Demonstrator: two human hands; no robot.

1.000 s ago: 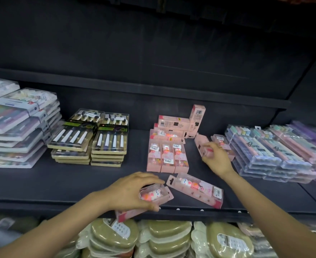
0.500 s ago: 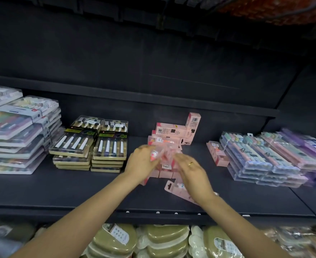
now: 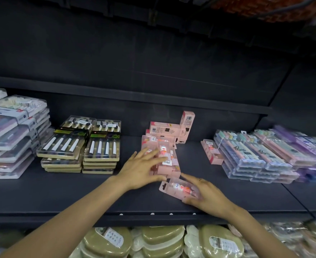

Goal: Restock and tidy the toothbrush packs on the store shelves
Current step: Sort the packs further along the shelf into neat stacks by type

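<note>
- Centrally on the dark shelf [image 3: 60, 194], the left hand [image 3: 140, 170] lies with fingers straight and spread on the pile of pink toothbrush packs [image 3: 164, 155]; its grip is released, only pressing.
- The right hand [image 3: 207, 195] curls its fingers round a loose pink pack [image 3: 175, 187] lying flat just in front of the pile, grasping it.
- Pink boxes [image 3: 164, 129] stand behind the pile.
- Black-and-gold packs [image 3: 82, 146] are stacked to the left, and pastel packs [image 3: 261, 155] to the right.
- Green items [image 3: 162, 239] fill the shelf below.
</note>
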